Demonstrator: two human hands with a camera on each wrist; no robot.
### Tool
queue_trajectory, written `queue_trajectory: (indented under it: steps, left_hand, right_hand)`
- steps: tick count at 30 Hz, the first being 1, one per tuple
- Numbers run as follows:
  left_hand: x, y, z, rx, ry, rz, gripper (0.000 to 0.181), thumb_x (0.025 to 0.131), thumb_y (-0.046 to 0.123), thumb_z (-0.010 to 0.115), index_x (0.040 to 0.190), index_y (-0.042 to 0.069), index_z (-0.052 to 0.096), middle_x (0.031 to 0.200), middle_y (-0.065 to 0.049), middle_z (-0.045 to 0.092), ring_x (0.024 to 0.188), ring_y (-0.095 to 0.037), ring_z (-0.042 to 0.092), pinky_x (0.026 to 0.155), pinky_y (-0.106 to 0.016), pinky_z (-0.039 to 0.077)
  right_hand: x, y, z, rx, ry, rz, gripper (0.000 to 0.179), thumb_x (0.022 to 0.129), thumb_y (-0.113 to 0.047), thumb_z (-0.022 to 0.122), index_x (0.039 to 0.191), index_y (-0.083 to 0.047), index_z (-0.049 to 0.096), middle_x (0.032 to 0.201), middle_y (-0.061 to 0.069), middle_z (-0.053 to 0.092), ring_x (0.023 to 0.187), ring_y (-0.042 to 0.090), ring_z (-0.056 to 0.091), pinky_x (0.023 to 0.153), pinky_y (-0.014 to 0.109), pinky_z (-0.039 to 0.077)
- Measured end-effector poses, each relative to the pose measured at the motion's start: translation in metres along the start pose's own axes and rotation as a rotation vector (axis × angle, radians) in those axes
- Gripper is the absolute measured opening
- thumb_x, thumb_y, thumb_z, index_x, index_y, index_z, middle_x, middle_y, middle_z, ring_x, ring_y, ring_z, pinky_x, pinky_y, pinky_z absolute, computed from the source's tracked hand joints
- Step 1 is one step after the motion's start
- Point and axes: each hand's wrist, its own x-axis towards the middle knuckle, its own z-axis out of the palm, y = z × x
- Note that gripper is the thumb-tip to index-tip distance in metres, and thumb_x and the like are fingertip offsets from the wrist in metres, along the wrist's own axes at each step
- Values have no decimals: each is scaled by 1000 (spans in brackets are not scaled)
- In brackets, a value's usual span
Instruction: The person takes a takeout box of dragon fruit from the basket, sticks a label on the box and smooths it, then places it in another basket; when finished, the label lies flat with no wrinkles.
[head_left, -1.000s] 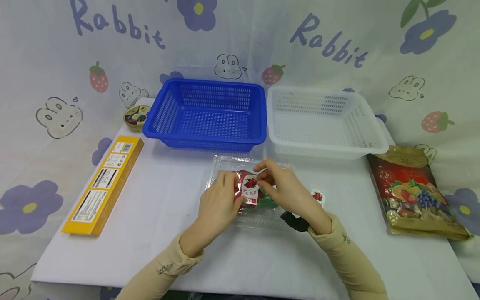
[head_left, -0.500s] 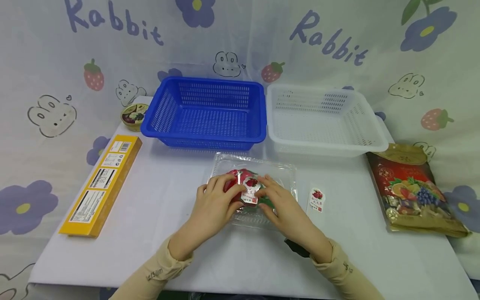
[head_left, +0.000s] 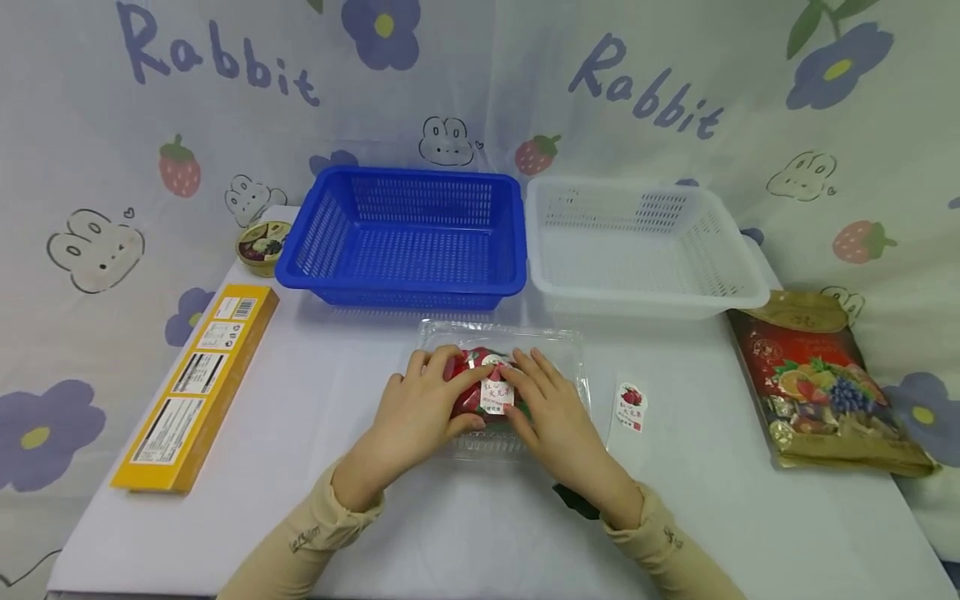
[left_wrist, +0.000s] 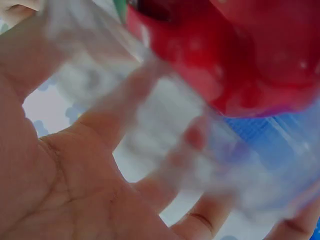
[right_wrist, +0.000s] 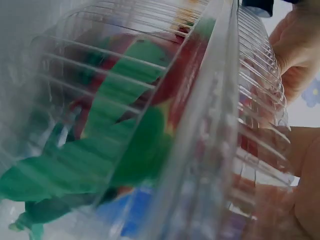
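Note:
A clear plastic clamshell box [head_left: 547, 336] lies on the white table in the head view, with a red dragon fruit [head_left: 467, 403] inside. On its lid is a white label sticker [head_left: 495, 398] printed with a dragon fruit. My left hand [head_left: 415, 415] spreads over the box's left side, a fingertip pressing the sticker's upper part. From the right, my right hand [head_left: 557, 417] rests with extended fingers on the lid, touching the sticker's edge. In the left wrist view, fingers show blurred behind clear plastic beside the red fruit [left_wrist: 240, 60]. Green scales [right_wrist: 135, 110] show through ribbed plastic in the right wrist view.
Behind the box stand a blue basket [head_left: 416, 298] and a white basket [head_left: 648, 300]. A second sticker [head_left: 632, 407] lies to the right. A yellow carton [head_left: 197, 387] and a round tin [head_left: 262, 246] are on the left, a red-gold bag [head_left: 828, 379] on the right.
The right hand no longer pinches at the sticker's edge; its fingers have lowered and flattened onto the lid. The left fingers have spread across the sticker. The second sticker has come fully into view.

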Motion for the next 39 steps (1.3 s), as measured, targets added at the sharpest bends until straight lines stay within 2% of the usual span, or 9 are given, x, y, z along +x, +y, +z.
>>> queue_trajectory:
  steps: [4, 7, 10, 13, 17, 21, 25, 29, 39]
  left_hand:
    - [0, -4, 0, -1, 6, 21, 64, 73, 53, 76, 131, 32, 60, 132, -12, 51, 106, -34, 50, 63, -43, 50]
    - [-1, -7, 1, -1, 7, 34, 69, 73, 54, 75, 135, 32, 56, 141, -18, 47, 117, -41, 48, 77, -51, 52]
    - [-1, -10, 4, -18, -11, 38, 73, 75, 57, 72, 140, 32, 51, 150, -24, 37, 133, -51, 36, 96, -63, 44]
    - [-2, -14, 9, -22, -36, 35, 76, 76, 61, 68, 143, 35, 46, 154, -27, 30, 138, -58, 24, 102, -71, 34]
    - [-2, -17, 13, -33, -52, 22, 78, 75, 64, 67, 144, 38, 43, 155, -27, 26, 139, -60, 20, 102, -74, 31]
    - [-3, -18, 13, -49, -55, 15, 77, 75, 64, 66, 144, 38, 43, 156, -28, 25, 138, -61, 19, 102, -74, 31]
    - [-3, -18, 13, -54, -63, 15, 76, 76, 64, 65, 145, 39, 42, 156, -28, 25, 139, -61, 19, 101, -74, 32]
    - [-4, -19, 14, -71, -69, 14, 76, 77, 63, 65, 145, 38, 42, 157, -27, 23, 139, -60, 18, 100, -74, 33]
    - [-13, -25, 19, -190, -77, 19, 76, 79, 54, 70, 146, 37, 41, 159, -25, 18, 139, -59, 22, 98, -75, 34]
  right_hand:
    - [1, -2, 2, -43, -31, 41, 49, 94, -27, 63, 139, -12, 52, 150, 16, 44, 142, 40, 33, 99, 61, 42]
    - [1, -2, 3, -97, -74, 75, 57, 94, -38, 60, 144, -13, 47, 154, 16, 37, 145, 41, 26, 101, 61, 40]
    - [1, -1, 5, -166, -118, 90, 65, 92, -47, 58, 147, -16, 42, 157, 15, 31, 148, 40, 19, 107, 61, 35]
    - [0, -1, 5, -209, -142, 94, 69, 91, -51, 57, 149, -18, 40, 159, 15, 27, 149, 40, 16, 114, 61, 25]
    - [-1, -2, 6, -228, -149, 116, 70, 90, -55, 57, 149, -20, 39, 160, 16, 24, 149, 40, 13, 116, 65, 14]
    - [-1, -4, 8, -256, -132, 139, 71, 89, -58, 55, 148, -22, 41, 158, 19, 27, 148, 45, 13, 110, 74, 13]
    - [-2, -4, 10, -272, -96, 158, 72, 87, -60, 56, 148, -24, 42, 157, 21, 28, 146, 48, 14, 103, 80, 16]
    - [-4, -3, 11, -251, -69, 188, 75, 85, -62, 59, 148, -25, 41, 157, 22, 27, 145, 50, 14, 100, 81, 21]
    - [-16, 7, 12, -110, -8, 299, 72, 87, -56, 61, 146, -18, 45, 158, 26, 18, 145, 52, 11, 98, 78, 29]
